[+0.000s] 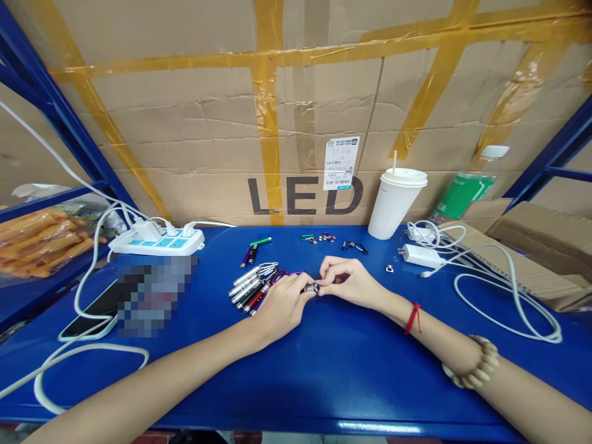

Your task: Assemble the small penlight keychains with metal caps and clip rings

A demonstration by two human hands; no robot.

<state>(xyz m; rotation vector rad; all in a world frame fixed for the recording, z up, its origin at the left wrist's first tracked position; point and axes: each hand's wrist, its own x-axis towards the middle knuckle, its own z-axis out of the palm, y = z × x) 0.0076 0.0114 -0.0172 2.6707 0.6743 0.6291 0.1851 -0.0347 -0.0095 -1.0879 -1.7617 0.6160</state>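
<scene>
Between my hands, near the middle of the blue table, is a small dark penlight (311, 288) with a silver end. My left hand (280, 305) is closed around its body, which is mostly hidden by the fingers. At the silver end, the thumb and fingertips of my right hand (350, 282) pinch together. Just left of my left hand lies a fanned pile of penlights (245, 290) in silver, black, red and purple, some with clips. Behind the pile are a green penlight (261, 241) and two darker ones (248, 256).
Carabiner clips (355, 247) and small metal parts (327, 237) lie behind my hands; one metal piece (389, 268) sits to the right. A white cup (393, 206), bottle (467, 188), charger (420, 255), power strip (160, 244) and phone (99, 308) surround them. A large carton (203, 142) stands behind.
</scene>
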